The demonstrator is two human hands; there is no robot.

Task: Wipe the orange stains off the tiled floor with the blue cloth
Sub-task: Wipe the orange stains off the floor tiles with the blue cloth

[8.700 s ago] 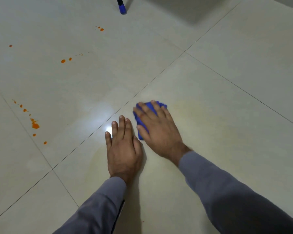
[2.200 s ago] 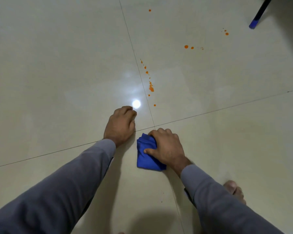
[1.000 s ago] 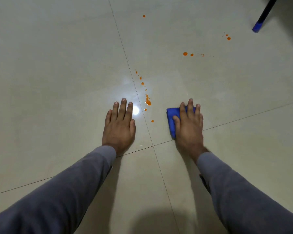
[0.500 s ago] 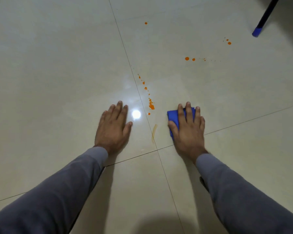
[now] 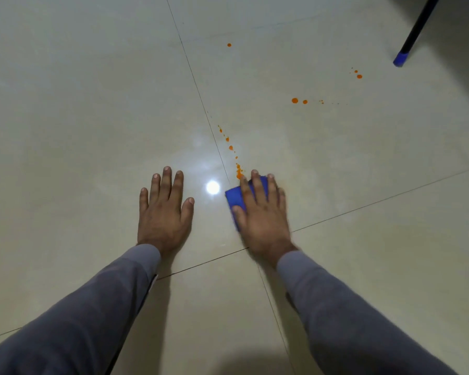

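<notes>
Head view of the tiled floor (image 5: 92, 104), pale glossy tiles with thin dark grout lines; no brand, label or writing can be read anywhere. My right hand (image 5: 263, 220) lies flat with straight fingers, slightly blurred, pressing the blue cloth (image 5: 234, 197) onto the floor; the cloth is a folded deep-blue pad, mostly covered by my palm, showing at its left side and between my fingers. Its far edge sits just at the near end of a trail of orange stains (image 5: 232, 151) running beside a grout line. Further orange spots (image 5: 299, 100) lie well beyond, with a pair (image 5: 358, 74) farther right and a single dot (image 5: 229, 44) at the top. My left hand (image 5: 164, 212) rests flat on the floor, fingers spread, holding nothing, beside a bright light reflection (image 5: 213, 187). Both arms wear grey sleeves (image 5: 349, 307). A black leg with a blue tip (image 5: 401, 59) stands at upper right.
</notes>
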